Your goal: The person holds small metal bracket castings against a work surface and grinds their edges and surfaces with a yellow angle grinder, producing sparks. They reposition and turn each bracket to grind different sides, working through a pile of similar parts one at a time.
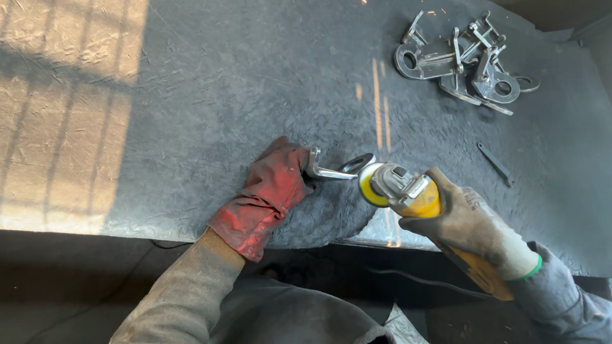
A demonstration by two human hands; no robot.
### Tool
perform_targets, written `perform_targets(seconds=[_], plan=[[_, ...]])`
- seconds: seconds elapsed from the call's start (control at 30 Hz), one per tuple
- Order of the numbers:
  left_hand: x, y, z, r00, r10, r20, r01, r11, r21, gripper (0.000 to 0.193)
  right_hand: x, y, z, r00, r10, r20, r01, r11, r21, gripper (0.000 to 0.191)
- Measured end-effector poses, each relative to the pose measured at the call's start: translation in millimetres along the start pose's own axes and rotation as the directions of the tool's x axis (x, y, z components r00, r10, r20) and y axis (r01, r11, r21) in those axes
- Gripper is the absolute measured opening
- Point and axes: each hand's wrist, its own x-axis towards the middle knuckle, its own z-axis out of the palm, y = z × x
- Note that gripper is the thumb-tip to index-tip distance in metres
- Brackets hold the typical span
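Near the tabletop's [173, 81] front edge, the left hand [268, 195] in a red glove has its grip closed on a metal bracket [334, 169]. The right hand [465, 226] clasps a yellow angle grinder [399, 187], its disc touching the bracket. More brackets [462, 60] lie piled toward the far right corner.

Your left hand [268, 195] wears a worn red fabric glove; your right hand [468, 222] wears a grey-brown knit glove with a green cuff band. The handheld angle grinder [399, 187] is yellow with a silver head. The bent metal bracket [330, 169] and the pile of metal brackets [462, 60] are shiny grey. The rough workbench top [208, 79] is dark charcoal, striped with pale sunlight at left.
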Motion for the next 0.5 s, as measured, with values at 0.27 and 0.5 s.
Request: perform_targets(seconds=[0.27,0.5], plan=[[-0.2,-6.6,3.5,0.992,0.096,-0.087,-0.099,0.994,-0.04,0.031,6.4,-16.4,26.1,0.987,-0.137,0.085,0.133,0.989,0.06,0.059],[3.7,-1.2,2.4,0.989,-0.15,0.016,0.15,0.989,-0.002,0.013,5.9,-33.1,37.9,0.964,-0.258,0.056,0.257,0.966,0.021,0.063]])
